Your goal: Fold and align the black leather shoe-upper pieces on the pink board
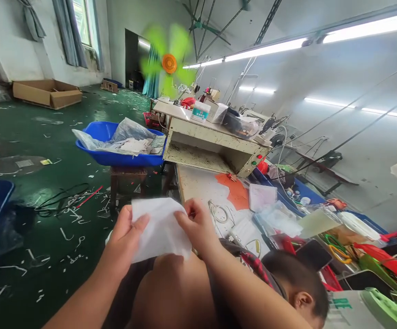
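Observation:
A white sheet of thin material point(160, 230) is held up between both hands at the lower middle of the view. My left hand point(126, 240) grips its left edge with the thumb on top. My right hand point(198, 226) pinches its upper right edge. Below my right forearm a small person's head point(296, 283) and bare shoulder point(171, 292) lie close against me.
A cluttered worktable point(198, 183) runs to the right with an orange piece point(234, 189), clear bags, scissors and a cream machine housing point(212, 146). A blue tub point(116, 155) of plastic bags rests on a stool. A green fan point(169, 61) spins behind. Scraps litter the green floor.

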The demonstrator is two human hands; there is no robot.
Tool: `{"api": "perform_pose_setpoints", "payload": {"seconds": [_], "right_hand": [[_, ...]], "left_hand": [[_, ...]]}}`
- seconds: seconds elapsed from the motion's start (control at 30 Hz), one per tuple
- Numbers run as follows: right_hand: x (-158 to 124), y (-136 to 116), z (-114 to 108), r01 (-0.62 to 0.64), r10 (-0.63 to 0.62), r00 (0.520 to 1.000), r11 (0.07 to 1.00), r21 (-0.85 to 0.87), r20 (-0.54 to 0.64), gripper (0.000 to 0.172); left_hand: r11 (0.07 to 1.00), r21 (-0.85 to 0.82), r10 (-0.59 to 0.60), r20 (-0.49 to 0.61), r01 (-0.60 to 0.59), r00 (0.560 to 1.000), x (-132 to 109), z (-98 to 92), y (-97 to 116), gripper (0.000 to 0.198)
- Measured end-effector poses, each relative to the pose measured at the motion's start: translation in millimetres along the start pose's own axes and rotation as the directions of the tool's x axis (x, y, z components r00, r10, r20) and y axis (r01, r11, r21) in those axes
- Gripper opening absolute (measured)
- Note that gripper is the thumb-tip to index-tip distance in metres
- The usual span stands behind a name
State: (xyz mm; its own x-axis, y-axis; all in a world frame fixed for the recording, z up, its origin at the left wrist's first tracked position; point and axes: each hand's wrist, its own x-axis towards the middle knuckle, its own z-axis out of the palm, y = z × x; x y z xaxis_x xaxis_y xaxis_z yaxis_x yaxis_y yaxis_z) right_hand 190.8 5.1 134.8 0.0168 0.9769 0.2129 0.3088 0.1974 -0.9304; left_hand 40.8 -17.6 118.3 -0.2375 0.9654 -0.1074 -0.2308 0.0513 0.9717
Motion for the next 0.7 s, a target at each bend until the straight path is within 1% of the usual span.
{"api": "perform_pose_setpoints", "payload": {"seconds": [0.03,0.07,0.1,0.13,0.17,0.2,0.23,0.27,0.3,0.33,0.4,0.43,0.47,0.5,0.53,0.57,0.6,0.63,0.67,0.7], "right_hand": [[-1.6,0.0,1.4,0.069,-0.074,0.993,0.996,-0.057,-0.093,0.016],[-4.6,-0.8,3.5,0.138,-0.150,0.980,0.986,-0.096,-0.128,0.019],[-8.8,-2.3,6.2,0.208,-0.220,0.970,0.972,-0.110,-0.105,0.028],[-13.6,-4.2,9.0,0.271,-0.277,0.960,0.957,-0.101,-0.046,0.035],[-18.3,-6.2,11.3,0.316,-0.316,0.949,0.945,-0.081,0.012,0.038],[-22.1,-7.9,12.6,0.337,-0.334,0.941,0.940,-0.061,0.049,0.036],[-24.3,-9.0,12.4,0.332,-0.328,0.943,0.942,-0.053,0.061,0.033],[-24.5,-9.2,10.3,0.308,-0.305,0.951,0.949,-0.062,0.054,0.030],[-22.6,-8.4,6.1,0.275,-0.272,0.961,0.958,-0.085,0.047,0.030],[-18.9,-6.8,0.0,0.236,-0.230,0.971,0.966,-0.110,0.066,0.033],[-8.4,-2.2,-16.5,0.136,-0.121,0.987,0.982,-0.135,0.109,0.041],[-3.3,-0.2,-25.5,0.082,-0.070,0.993,0.988,-0.129,0.091,0.044],[0.7,0.7,-33.7,0.033,-0.029,0.999,0.993,-0.110,0.039,0.047],[2.7,0.2,-40.6,-0.006,0.003,0.999,0.996,-0.085,-0.038,0.049],[2.5,-1.9,-45.4,-0.028,0.021,0.994,0.998,-0.062,-0.112,0.052],[-0.2,-5.6,-47.7,-0.026,0.019,0.990,0.999,-0.048,-0.140,0.055],[-4.9,-10.4,-47.6,0.008,-0.013,0.995,0.999,-0.050,-0.098,0.056],[-11.1,-15.8,-45.1,0.068,-0.069,0.998,0.996,-0.060,-0.009,0.054],[-17.9,-20.8,-40.6,0.155,-0.147,0.984,0.985,-0.078,0.100,0.051],[-24.4,-24.9,-34.9,0.254,-0.230,0.952,0.961,-0.107,0.200,0.047]], "left_hand": [[0.993,-0.108,-0.052,0.025,0.054,0.998,-1.9,2.8,2.0,0.047],[0.967,-0.227,-0.100,0.071,0.114,0.992,-4.2,7.0,4.0,0.045],[0.924,-0.341,-0.137,0.126,0.173,0.982,-7.0,12.2,5.8,0.043],[0.877,-0.428,-0.154,0.180,0.218,0.972,-10.3,18.1,7.3,0.040],[0.831,-0.488,-0.156,0.257,0.267,0.954,-13.9,23.7,8.3,0.036],[0.787,-0.525,-0.147,0.350,0.324,0.925,-17.5,28.5,8.9,0.033],[0.747,-0.543,-0.130,0.445,0.383,0.886,-20.9,31.8,9.0,0.034],[0.709,-0.555,-0.099,0.531,0.434,0.841,-23.4,33.4,8.7,0.041],[0.674,-0.564,-0.054,0.608,0.478,0.792,-24.9,33.0,8.2,0.052],[0.642,-0.565,-0.008,0.670,0.518,0.742,-25.1,30.9,7.7,0.064],[0.612,-0.535,0.036,0.755,0.583,0.655,-21.6,22.8,6.6,0.078],[0.611,-0.510,0.026,0.777,0.605,0.629,-18.6,18.0,6.0,0.082],[0.614,-0.484,-0.003,0.789,0.623,0.615,-15.5,13.6,5.5,0.085],[0.617,-0.464,-0.042,0.787,0.635,0.616,-12.5,10.1,4.9,0.087],[0.618,-0.460,-0.077,0.772,0.638,0.631,-10.3,7.8,4.1,0.088],[0.617,-0.464,-0.102,0.753,0.635,0.650,-9.0,7.0,3.4,0.088],[0.613,-0.474,-0.113,0.739,0.632,0.664,-8.7,7.4,2.6,0.086],[0.604,-0.492,-0.103,0.732,0.627,0.673,-9.4,9.0,2.1,0.081],[0.587,-0.515,-0.074,0.735,0.625,0.674,-11.0,11.3,2.0,0.076],[0.564,-0.540,-0.027,0.744,0.625,0.667,-13.5,14.1,2.4,0.072]]}}
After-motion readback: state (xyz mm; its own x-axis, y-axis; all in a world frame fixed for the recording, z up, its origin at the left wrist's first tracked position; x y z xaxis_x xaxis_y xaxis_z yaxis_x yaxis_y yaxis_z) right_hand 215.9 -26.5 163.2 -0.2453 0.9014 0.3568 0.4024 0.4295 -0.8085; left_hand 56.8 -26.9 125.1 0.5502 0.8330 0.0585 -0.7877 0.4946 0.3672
